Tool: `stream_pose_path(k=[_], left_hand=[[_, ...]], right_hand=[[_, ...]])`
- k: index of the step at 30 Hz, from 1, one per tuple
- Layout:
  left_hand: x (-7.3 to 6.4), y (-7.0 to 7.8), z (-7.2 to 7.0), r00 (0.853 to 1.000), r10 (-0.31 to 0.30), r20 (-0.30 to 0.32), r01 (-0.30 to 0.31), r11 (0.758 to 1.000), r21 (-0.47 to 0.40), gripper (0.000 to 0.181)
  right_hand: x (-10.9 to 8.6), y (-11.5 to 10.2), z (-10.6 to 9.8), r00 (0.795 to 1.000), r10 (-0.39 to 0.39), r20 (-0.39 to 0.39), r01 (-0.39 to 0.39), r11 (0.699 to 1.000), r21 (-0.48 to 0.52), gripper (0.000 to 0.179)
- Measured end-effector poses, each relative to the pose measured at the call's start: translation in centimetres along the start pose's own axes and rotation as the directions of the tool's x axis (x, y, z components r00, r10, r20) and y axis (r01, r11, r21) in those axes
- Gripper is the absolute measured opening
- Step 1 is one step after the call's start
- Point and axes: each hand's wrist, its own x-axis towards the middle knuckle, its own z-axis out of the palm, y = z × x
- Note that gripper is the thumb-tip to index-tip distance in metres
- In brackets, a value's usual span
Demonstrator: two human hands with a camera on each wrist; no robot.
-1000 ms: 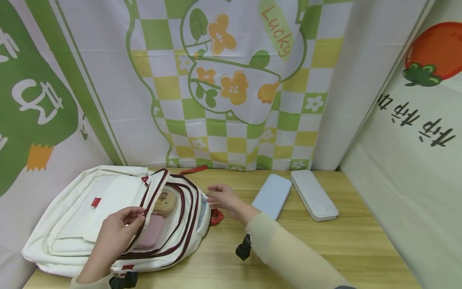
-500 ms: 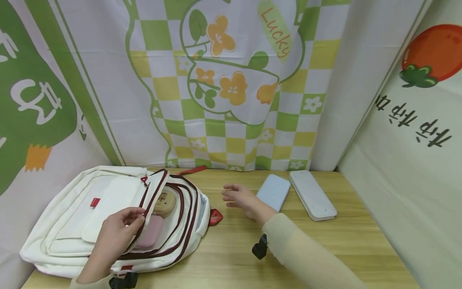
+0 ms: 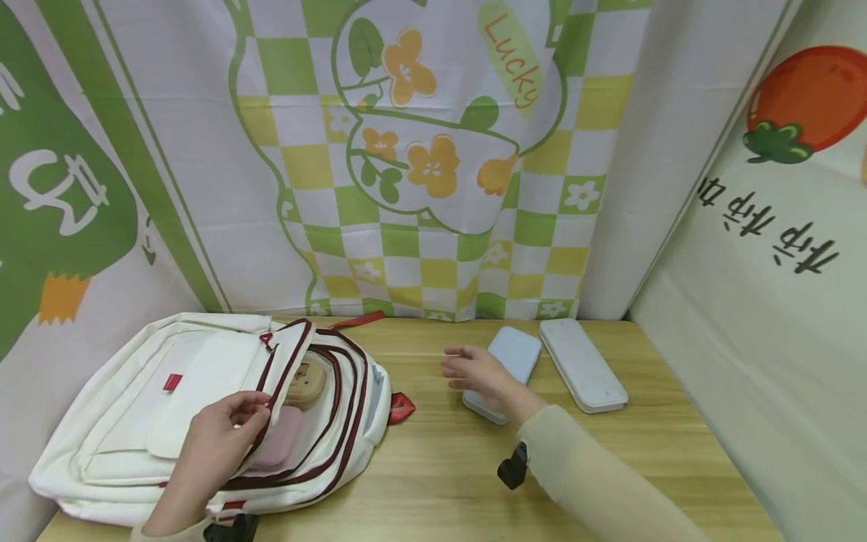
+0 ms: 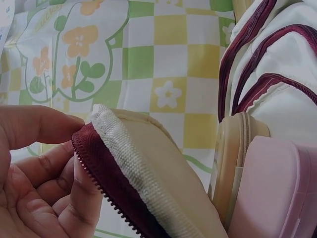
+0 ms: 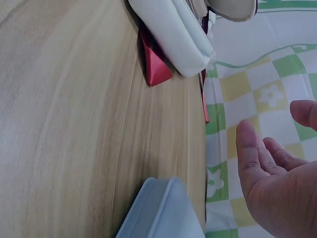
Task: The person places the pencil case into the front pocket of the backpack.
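- Left hand (image 3: 220,436): pinching maroon-zippered cream fabric backpack flap (image 4: 153,153); steady, light tension should hold it clear.
- Right hand (image 3: 488,378): thumb and fingers apart, nothing held, near pale-blue rounded-rectangular case (image 3: 520,354) on wood-grain table (image 3: 433,482); side grip probably safest.

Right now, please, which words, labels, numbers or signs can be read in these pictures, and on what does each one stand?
"Lucky": on the checked back curtain.
"柿柿": black characters on the right wall cloth; a third character at the fold is not clear.
White marks on the left wall cloth: not readable.
Red tag on the backpack: no text readable.
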Motion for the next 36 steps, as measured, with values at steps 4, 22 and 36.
stream_pose_path(k=[4,22,36], left_hand=[[0.0,0.0,0.1,1.000,-0.021,0.013,0.021,1.000,-0.011,0.022],[-0.1,-0.4,0.4,1.000,0.002,0.001,-0.002,1.000,-0.025,0.022],[0.1,-0.2,0.2,1.000,0.004,0.007,-0.004,1.000,-0.022,0.022]], right_hand=[[0.0,0.2,-0.6,1.000,0.007,-0.024,-0.007,1.000,-0.005,0.045],[-1.3,0.5,-4.9,0.993,0.017,-0.114,-0.023,0.999,-0.048,0.049],[-2.8,0.9,-8.5,0.990,0.042,-0.138,-0.050,0.997,-0.062,0.055]])
